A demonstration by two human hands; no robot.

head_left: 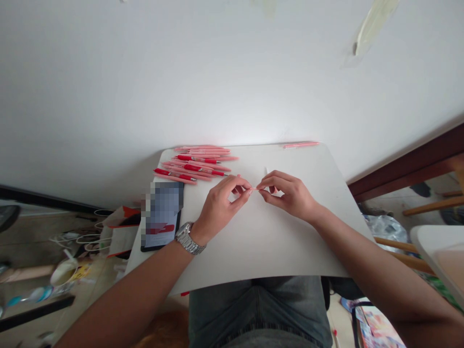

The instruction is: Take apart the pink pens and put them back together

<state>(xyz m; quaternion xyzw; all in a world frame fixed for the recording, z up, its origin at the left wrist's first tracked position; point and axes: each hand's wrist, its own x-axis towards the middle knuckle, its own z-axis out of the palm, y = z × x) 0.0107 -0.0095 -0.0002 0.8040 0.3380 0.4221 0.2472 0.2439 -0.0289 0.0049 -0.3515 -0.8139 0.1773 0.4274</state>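
Pinkish thin pc [255,188], ends pinched by L hand [222,199] & R hand [293,195]; long axis approx. L–R.

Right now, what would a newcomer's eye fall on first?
The left hand and right hand nearly meet over the white table, pinching a thin piece between them. Next come the pink and red pens heaped at the table's far left, and a lone pen at its far right, by the wall.

I'm seemingly standing in a home: a desk [253,246] is hugging a patchy wall [217,72], cables [92,236] are littering the tiled floor [94,274].
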